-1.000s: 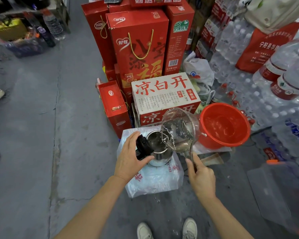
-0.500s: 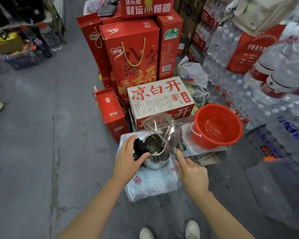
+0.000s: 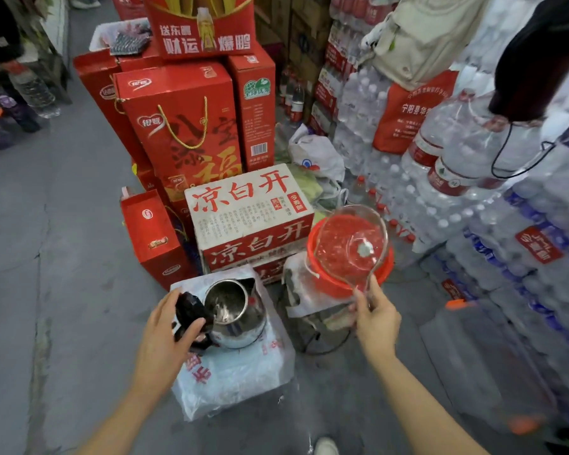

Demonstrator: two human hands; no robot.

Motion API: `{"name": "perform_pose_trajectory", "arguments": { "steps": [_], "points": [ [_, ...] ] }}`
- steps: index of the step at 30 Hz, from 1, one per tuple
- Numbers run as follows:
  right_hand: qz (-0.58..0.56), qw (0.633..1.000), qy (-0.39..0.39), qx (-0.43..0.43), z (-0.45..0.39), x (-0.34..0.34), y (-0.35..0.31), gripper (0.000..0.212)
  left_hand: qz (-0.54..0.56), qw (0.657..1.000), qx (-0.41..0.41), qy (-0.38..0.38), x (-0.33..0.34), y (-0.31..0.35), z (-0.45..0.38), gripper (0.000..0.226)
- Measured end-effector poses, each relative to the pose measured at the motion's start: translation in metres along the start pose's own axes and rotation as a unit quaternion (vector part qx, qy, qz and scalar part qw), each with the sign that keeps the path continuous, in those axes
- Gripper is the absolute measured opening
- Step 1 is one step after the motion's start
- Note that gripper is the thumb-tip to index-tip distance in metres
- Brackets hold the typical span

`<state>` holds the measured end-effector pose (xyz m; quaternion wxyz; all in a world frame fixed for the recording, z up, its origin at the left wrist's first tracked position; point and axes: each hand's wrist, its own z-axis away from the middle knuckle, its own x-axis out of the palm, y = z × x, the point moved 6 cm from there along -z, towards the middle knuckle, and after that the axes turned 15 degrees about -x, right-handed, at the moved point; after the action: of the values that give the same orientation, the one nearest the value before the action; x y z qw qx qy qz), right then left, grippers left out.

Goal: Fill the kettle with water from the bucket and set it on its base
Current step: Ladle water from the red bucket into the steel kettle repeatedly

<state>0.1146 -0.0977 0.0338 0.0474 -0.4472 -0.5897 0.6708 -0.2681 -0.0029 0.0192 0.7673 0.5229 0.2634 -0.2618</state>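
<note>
Kettle [image 3: 235, 315] — steel, lid open, upright on a plastic-wrapped pack [image 3: 240, 372] on the floor, in front of a white carton with red characters [image 3: 248, 218]. Left hand [image 3: 168, 336] wraps the black handle [image 3: 191, 315], fingers curled round it. Water inside cannot be read for level; the inner wall only gleams.

Scoop [image 3: 352, 246] — clear plastic, long-handled, held over the red bucket [image 3: 319, 277], its bowl tilted toward the camera. Right hand [image 3: 376, 318] pinches the scoop's handle, fingers closed on it. Bucket sits just right of the kettle, on another wrapped pack [image 3: 304, 300].

Base — not identifiable; a dark cord [image 3: 322, 346] loops on the floor below the bucket.

Progress, as judged: filling is under way, the scoop at the bucket for a load. Left to do — pour, close the lid, seat the kettle on its base.
</note>
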Motion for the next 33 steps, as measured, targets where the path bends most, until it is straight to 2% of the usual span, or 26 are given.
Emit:
{"name": "perform_pose_trajectory", "arguments": {
  "steps": [1,3,6,9,13,14,16,18,20,22,25,31,33],
  "points": [
    [0.074,0.997,-0.01,0.001,-0.021,-0.015,0.011,0.052,0.007,1.0,-0.006,0.007,0.0,0.001,0.003,0.07],
    [0.215,0.973,-0.081,0.006,-0.061,-0.03,0.034,0.052,0.011,0.999,-0.026,0.021,0.002,0.002,0.009,0.067],
    [0.367,0.901,-0.224,-0.063,-0.099,-0.016,0.05,0.054,0.01,0.997,-0.056,0.042,0.007,0.002,0.012,0.07],
    [0.45,0.838,-0.288,-0.109,-0.12,0.007,0.059,0.06,0.007,0.995,-0.074,0.062,0.012,0.007,0.012,0.066],
    [0.47,0.814,-0.322,-0.118,-0.132,0.035,0.068,0.06,-0.015,0.994,-0.081,0.079,0.016,0.011,0.009,0.063],
    [0.454,0.824,-0.323,-0.1,-0.135,0.041,0.073,0.055,-0.021,0.993,-0.084,0.084,0.016,0.009,0.008,0.063],
    [0.37,0.873,-0.316,-0.023,-0.144,0.048,0.09,0.043,-0.025,0.992,-0.089,0.089,0.016,0.006,0.007,0.062],
    [0.236,0.924,-0.296,0.057,-0.148,0.052,0.107,0.034,-0.006,0.993,-0.083,0.087,0.014,0.003,0.008,0.061],
    [0.076,0.955,-0.254,0.136,-0.146,0.045,0.119,0.029,0.004,0.993,-0.085,0.083,0.012,-0.004,0.009,0.061],
    [-0.06,0.956,-0.201,0.203,-0.136,0.027,0.126,0.035,-0.002,0.991,-0.096,0.088,0.008,-0.01,0.01,0.061],
    [-0.177,0.94,-0.164,0.243,-0.119,0.009,0.127,0.049,-0.014,0.991,-0.1,0.089,0.006,-0.01,0.011,0.06],
    [-0.288,0.913,-0.127,0.26,-0.083,-0.01,0.116,0.053,-0.02,0.992,-0.092,0.08,0.006,0.005,0.013,0.058],
    [-0.31,0.908,-0.127,0.253,-0.072,-0.016,0.109,0.061,-0.02,0.993,-0.087,0.079,0.006,0.008,0.013,0.058]
  ]
}}
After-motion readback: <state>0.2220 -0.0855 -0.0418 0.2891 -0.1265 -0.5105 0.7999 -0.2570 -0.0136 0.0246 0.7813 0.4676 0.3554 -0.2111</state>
